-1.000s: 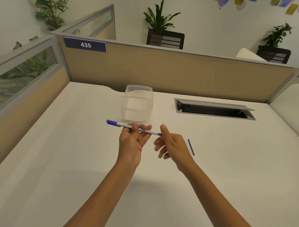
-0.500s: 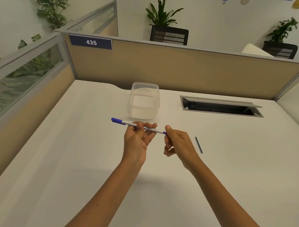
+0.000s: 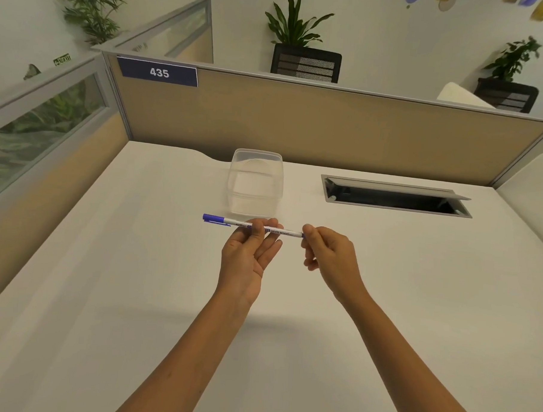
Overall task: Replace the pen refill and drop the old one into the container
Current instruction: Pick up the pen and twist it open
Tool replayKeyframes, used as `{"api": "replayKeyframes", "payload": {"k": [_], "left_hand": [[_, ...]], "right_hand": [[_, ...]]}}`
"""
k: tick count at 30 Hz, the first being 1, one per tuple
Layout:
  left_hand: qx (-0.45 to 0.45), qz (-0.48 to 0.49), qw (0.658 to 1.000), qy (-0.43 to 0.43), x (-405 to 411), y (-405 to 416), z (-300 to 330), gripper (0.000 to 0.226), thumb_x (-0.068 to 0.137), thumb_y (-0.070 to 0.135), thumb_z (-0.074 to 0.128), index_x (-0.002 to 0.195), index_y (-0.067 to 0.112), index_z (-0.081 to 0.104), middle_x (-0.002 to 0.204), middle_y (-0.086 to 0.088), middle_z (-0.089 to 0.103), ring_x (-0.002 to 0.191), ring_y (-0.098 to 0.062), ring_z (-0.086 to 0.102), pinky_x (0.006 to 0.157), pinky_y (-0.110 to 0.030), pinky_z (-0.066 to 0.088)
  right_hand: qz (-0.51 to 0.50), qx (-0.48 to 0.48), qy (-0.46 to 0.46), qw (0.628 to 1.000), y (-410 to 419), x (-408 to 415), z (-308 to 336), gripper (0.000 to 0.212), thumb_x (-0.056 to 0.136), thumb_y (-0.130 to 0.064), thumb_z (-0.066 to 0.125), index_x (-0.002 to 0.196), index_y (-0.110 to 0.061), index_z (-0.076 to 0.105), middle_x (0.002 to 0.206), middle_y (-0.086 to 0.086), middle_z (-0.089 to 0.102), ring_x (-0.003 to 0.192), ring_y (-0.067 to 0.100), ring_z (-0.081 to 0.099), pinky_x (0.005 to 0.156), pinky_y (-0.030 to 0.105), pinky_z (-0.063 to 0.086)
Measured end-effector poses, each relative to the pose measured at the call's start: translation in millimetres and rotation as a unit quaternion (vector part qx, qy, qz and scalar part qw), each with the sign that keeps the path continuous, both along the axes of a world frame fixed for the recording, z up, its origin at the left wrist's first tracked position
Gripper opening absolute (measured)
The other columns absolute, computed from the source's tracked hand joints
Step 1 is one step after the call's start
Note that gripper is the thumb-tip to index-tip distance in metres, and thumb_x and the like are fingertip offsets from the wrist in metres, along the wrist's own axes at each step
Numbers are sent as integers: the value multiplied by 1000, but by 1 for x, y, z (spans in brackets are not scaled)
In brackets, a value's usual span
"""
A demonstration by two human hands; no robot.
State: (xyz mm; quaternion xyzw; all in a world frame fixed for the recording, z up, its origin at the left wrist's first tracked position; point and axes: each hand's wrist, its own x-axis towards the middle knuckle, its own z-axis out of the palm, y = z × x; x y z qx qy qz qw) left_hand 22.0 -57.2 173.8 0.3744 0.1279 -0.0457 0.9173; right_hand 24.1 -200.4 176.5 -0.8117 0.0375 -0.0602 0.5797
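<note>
**Pen held level over the desk, both hands on it**

You hold the pen point(image 3: 253, 227) roughly level above the white desk point(image 3: 136, 277), just this side of the clear tub point(image 3: 255, 181). Its blue cap points to your left; its white barrel carries print that reads partly as "WHITE BOARD".

Your left hand point(image 3: 248, 257) is palm up under the barrel. The thumb presses down on the barrel from above and the fingertips point(image 3: 274, 222) curl up behind it, so the pen is pinched at its middle. The lower fingers are spread loosely and touch nothing.

Your right hand point(image 3: 327, 252) is at the pen's right end. Thumb and forefinger are closed together on the tip, where a bit of blue shows; the other fingers are curled into the palm. Whether they grip the tip piece or the refill itself cannot be told.

The tub stands open on the desk, near the beige partition point(image 3: 329, 130), and looks to hold nothing. To its right lies an open cable hatch point(image 3: 395, 197) set in the desk. A blue plate point(image 3: 159, 72) on the partition reads 435.
</note>
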Motion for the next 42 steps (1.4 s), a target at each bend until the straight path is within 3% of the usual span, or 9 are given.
{"api": "replayKeyframes", "payload": {"k": [4, 8, 12, 17, 20, 24, 29, 37, 42], "left_hand": [[1, 3, 1000, 8, 1, -6, 1, 15, 90, 16, 53, 93, 10, 66, 85, -1, 76, 86, -18, 72, 71, -28, 58], [-10, 19, 999, 25, 1, -6, 0, 15, 90, 16, 54, 94, 9, 66, 82, -2, 76, 82, -18, 73, 69, -26, 58], [-13, 25, 999, 33, 2, -8, -2, 15, 90, 15, 54, 93, 8, 66, 82, -2, 76, 80, -18, 73, 67, -26, 58], [-14, 24, 999, 30, 4, -15, -4, 15, 91, 15, 53, 92, 8, 66, 82, -4, 75, 80, -17, 73, 68, -25, 58], [-16, 25, 999, 26, 6, -18, -4, 15, 91, 15, 51, 92, 7, 65, 79, -2, 76, 79, -15, 73, 68, -24, 58], [-24, 29, 999, 36, 9, -18, -5, 16, 91, 15, 52, 94, 7, 65, 83, -6, 76, 82, -18, 73, 70, -25, 58], [-16, 26, 999, 39, 11, -19, -4, 16, 91, 16, 52, 93, 7, 65, 84, -6, 76, 82, -20, 73, 70, -26, 58], [-14, 24, 999, 33, 13, -17, -4, 16, 91, 14, 51, 91, 5, 64, 82, -7, 75, 81, -20, 73, 67, -25, 58], [-22, 20, 999, 32, 11, -19, -4, 16, 91, 14, 51, 90, 5, 63, 81, -6, 75, 80, -19, 73, 67, -25, 58]], "right_hand": [[-5, 57, 106, 993, -5, 3, 6, 50, 93, -46, 43, 63, -11, 63, 54, 4, 60, 43, 12, 57, 45, 20, 48], [41, -5, 24, 999, -16, 4, 6, 15, 84, -29, 65, 94, -17, 65, 83, 3, 70, 68, 15, 68, 53, 25, 57], [64, -62, -23, 996, -24, 6, 2, 2, 85, -19, 65, 86, -17, 65, 74, 2, 68, 67, 11, 65, 52, 21, 56], [41, -41, 34, 998, -21, 8, 0, 36, 95, -30, 48, 73, -7, 65, 59, 6, 62, 52, 12, 58, 48, 22, 53], [15, 6, 80, 997, -21, 10, 2, 43, 94, -38, 47, 68, -8, 63, 58, 5, 61, 51, 15, 58, 48, 20, 50], [61, -53, 3, 997, -25, 11, 1, 13, 83, -25, 67, 91, -16, 64, 83, -4, 66, 73, 15, 64, 51, 21, 56], [71, -101, -51, 991, -27, 14, -3, 1, 85, -16, 65, 84, -15, 64, 77, 0, 64, 72, 15, 60, 49, 24, 57], [146, -108, 4, 983, -30, 11, -1, 17, 92, -26, 54, 84, -15, 63, 74, 0, 66, 70, 12, 62, 53, 24, 56], [128, -34, 64, 989, -28, 12, 3, 48, 93, -38, 46, 61, -5, 57, 57, 6, 58, 53, 14, 58, 51, 23, 52]]}}
